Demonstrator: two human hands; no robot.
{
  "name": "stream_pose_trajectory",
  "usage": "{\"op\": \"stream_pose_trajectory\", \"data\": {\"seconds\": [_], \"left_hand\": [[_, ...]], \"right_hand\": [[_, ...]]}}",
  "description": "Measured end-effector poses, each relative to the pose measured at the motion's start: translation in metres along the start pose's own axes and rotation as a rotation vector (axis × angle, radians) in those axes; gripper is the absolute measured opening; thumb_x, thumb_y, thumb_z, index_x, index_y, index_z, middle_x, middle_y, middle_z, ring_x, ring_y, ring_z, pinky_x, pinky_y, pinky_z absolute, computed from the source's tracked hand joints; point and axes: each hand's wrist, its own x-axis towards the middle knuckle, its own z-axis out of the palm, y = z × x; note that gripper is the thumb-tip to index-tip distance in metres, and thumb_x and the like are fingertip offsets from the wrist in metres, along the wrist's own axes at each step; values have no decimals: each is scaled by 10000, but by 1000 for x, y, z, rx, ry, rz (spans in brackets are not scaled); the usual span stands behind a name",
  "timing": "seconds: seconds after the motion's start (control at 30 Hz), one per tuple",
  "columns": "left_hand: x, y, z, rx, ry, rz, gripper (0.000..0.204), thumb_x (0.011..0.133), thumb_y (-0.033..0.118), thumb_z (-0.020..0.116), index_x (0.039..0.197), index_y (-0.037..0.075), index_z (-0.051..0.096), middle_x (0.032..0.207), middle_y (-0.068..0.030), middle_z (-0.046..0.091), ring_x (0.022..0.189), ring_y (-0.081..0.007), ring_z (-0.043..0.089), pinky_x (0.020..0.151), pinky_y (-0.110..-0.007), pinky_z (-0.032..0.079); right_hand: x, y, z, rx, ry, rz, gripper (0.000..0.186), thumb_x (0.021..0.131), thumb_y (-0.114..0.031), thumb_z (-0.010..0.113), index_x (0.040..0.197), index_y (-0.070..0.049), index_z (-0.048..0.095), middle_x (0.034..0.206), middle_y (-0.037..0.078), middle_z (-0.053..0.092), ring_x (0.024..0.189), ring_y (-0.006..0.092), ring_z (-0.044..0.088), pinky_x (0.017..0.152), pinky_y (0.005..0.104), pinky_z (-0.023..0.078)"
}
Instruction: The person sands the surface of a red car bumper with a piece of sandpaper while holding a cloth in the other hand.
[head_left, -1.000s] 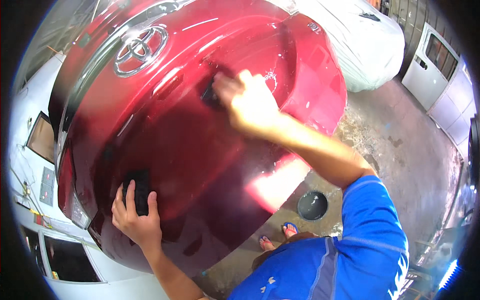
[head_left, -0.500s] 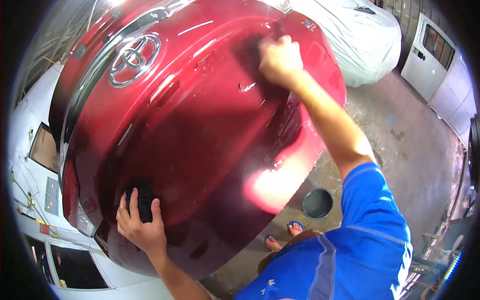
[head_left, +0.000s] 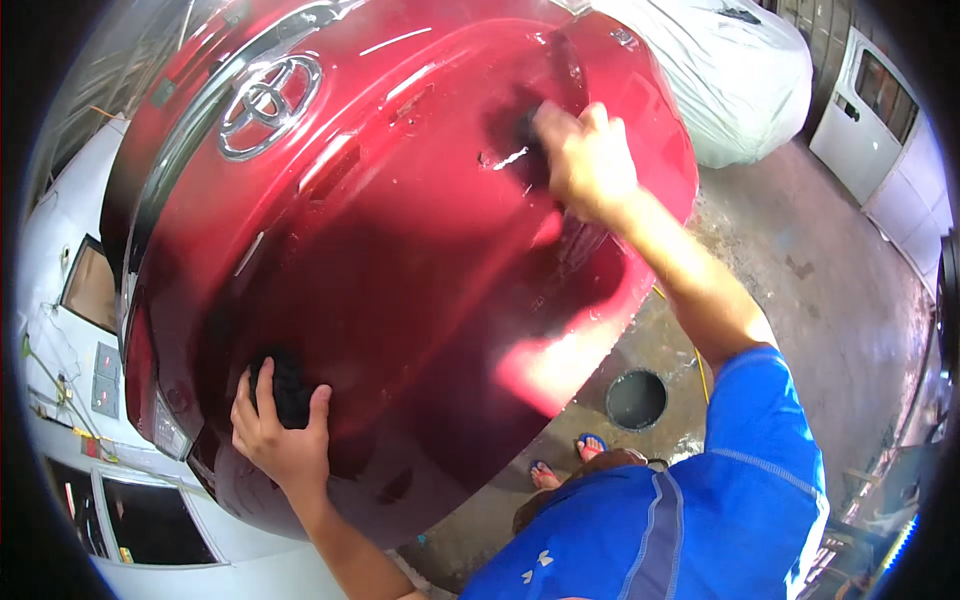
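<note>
The red rear panel of a car [head_left: 400, 270] spreads out in front of me, with wet streaks on its paint. At its lower left my left hand [head_left: 283, 445] presses a lumpy black pad [head_left: 292, 398] to the panel, thumb and fingers round it. Farther up, near the right edge, my right hand [head_left: 590, 165] is curled against the paint and blurred by motion. A bit of something dark [head_left: 526, 124] shows at its fingertips, but shadow there hides what it is.
A chrome emblem [head_left: 270, 107] stands out on the panel. On the floor near my feet is a dark round bucket [head_left: 636, 399], with a yellow hose [head_left: 701, 360] beside it. A covered car [head_left: 740, 80] stands at the far right, a white vehicle door [head_left: 865, 110] beyond it.
My right hand has moved down and slightly right across the panel. The left hand and its pad have barely shifted. The yellow hose has come into sight beside my right arm.
</note>
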Motion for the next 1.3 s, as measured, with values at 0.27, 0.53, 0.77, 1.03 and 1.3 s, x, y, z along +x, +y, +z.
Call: {"op": "stream_pose_trajectory", "data": {"seconds": [0.27, 0.53, 0.77, 1.03, 1.3], "left_hand": [[8, 9, -3, -73, -46, 69, 567, 892, 432, 828, 1392, 198, 703, 1417, -143, 623, 1259, -376, 614, 1012, -529, 466], [18, -45, -12, -145, -17, 182, 526, 898, 397, 826, 1360, 165, 728, 1369, -149, 664, 1231, -375, 640, 997, -510, 484], [32, -107, -9, -253, -11, 255, 564, 882, 391, 846, 1364, 129, 718, 1377, -179, 675, 1238, -409, 645, 1041, -527, 492], [29, -116, -8, -365, 29, 327, 615, 817, 330, 885, 1366, 109, 719, 1381, -173, 681, 1253, -399, 646, 1063, -540, 482], [27, -101, -15, 0, 279, 482, 548, 871, 307, 869, 1363, 109, 731, 1574, -154, 552, 1390, -398, 564, 1122, -548, 465]], "right_hand": [[-54, -56, -26, 132, 180, -46, 583, 929, -111, 632, 1510, -86, 592, 1409, 130, 713, 1352, 378, 583, 1098, 529, 451], [-18, -104, 0, 354, 254, -233, 569, 952, -42, 468, 1511, 1, 566, 1569, 221, 574, 1479, 368, 535, 1278, 434, 383], [-45, -201, -4, 438, 42, -543, 576, 1011, -142, 504, 1583, -74, 529, 1618, 176, 545, 1522, 296, 505, 1286, 410, 383], [-32, -234, -9, 251, 134, -434, 578, 976, -113, 472, 1544, -44, 559, 1623, 199, 532, 1545, 327, 470, 1301, 435, 350], [-58, -106, -47, 551, 314, 404, 334, 1056, -163, 496, 1248, -1, 716, 1009, 148, 731, 1042, 284, 733, 934, 402, 553]]}}
